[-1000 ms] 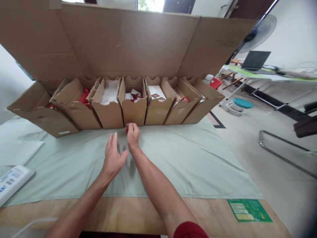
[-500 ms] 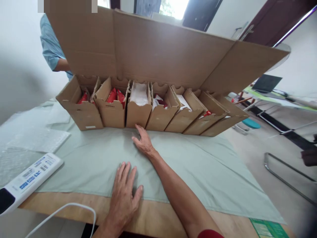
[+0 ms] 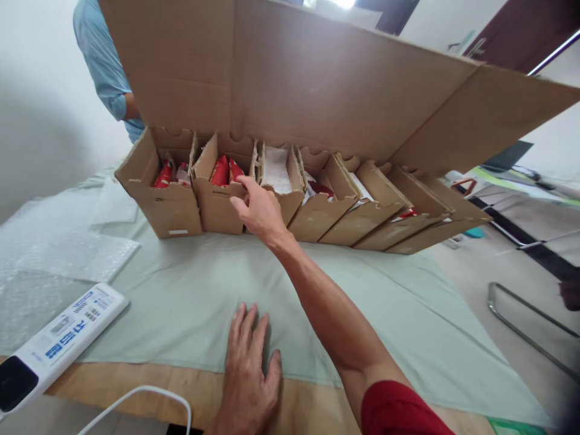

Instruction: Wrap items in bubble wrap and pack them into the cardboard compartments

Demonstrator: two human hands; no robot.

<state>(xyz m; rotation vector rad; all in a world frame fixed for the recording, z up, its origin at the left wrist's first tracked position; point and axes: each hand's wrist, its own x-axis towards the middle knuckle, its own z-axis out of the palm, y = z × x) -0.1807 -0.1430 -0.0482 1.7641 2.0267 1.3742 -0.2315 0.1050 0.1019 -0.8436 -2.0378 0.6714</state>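
My left hand (image 3: pixel 252 365) lies flat on the pale green cloth (image 3: pixel 176 302) near the front edge of the table, fingers a little apart and holding nothing. In front of the row of cardboard boxes, my right hand (image 3: pixel 261 208) is raised with thumb and forefinger apart. Its fingertips are nearest the second cardboard box (image 3: pixel 222 211) from the left, which holds red packets (image 3: pixel 220 171). I cannot tell whether they touch it. Partly behind this hand is a third box with a white item (image 3: pixel 277 170) inside. The leftmost box (image 3: pixel 174 211) also holds red packets (image 3: pixel 164 174).
Several more boxes (image 3: pixel 357 220) lean rightward, with white and red items inside. A tall cardboard panel (image 3: pixel 308 78) stands behind them. Bubble wrap (image 3: pixel 77 235) and a white power strip (image 3: pixel 67 338) with a white cable (image 3: pixel 154 391) lie left. A person's blue sleeve (image 3: pixel 102 66) shows behind.
My right hand has risen from the cloth at the foot of the boxes to the front rim of the second and third boxes. My left hand stays flat on the cloth. The view has shifted slightly.
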